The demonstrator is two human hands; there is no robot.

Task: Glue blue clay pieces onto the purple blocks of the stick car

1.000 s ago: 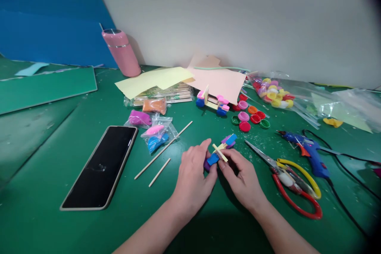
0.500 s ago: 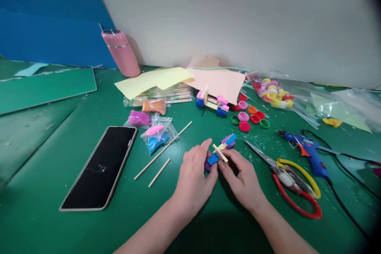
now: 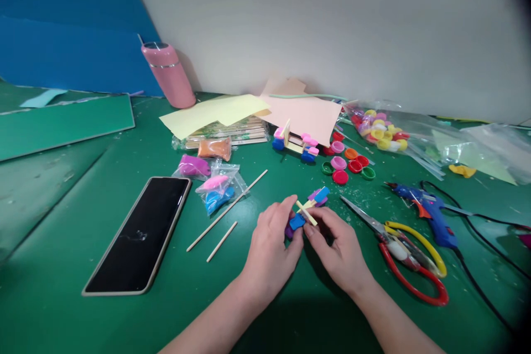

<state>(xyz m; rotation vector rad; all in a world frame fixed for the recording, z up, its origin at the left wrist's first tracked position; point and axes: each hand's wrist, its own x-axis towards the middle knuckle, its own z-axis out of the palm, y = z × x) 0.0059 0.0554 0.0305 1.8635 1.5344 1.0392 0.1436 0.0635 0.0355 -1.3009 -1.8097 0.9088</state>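
Observation:
Between my two hands is a small craft model (image 3: 297,222) of pale sticks with blue and purple clay pieces, which looks like a toy plane or car. My left hand (image 3: 271,238) grips its near left end, with the index finger at the tip of a pale crosspiece (image 3: 307,213). My right hand (image 3: 336,243) pinches the model from the right, thumb and fingers close to the crosspiece's lower end. Part of the model is hidden by my fingers. A similar model (image 3: 295,144) with pink and blue pieces stands farther back.
Left of my hands lie two thin wooden sticks (image 3: 222,241), bagged clay (image 3: 219,199) and a phone (image 3: 139,238). To the right are scissors (image 3: 398,249) and a blue glue gun (image 3: 429,210) with its cord. Behind are bottle caps (image 3: 340,163), paper (image 3: 307,113) and a pink flask (image 3: 169,74).
My left index finger has shifted slightly towards the top end of the crosspiece. Otherwise the hands and the model are almost still.

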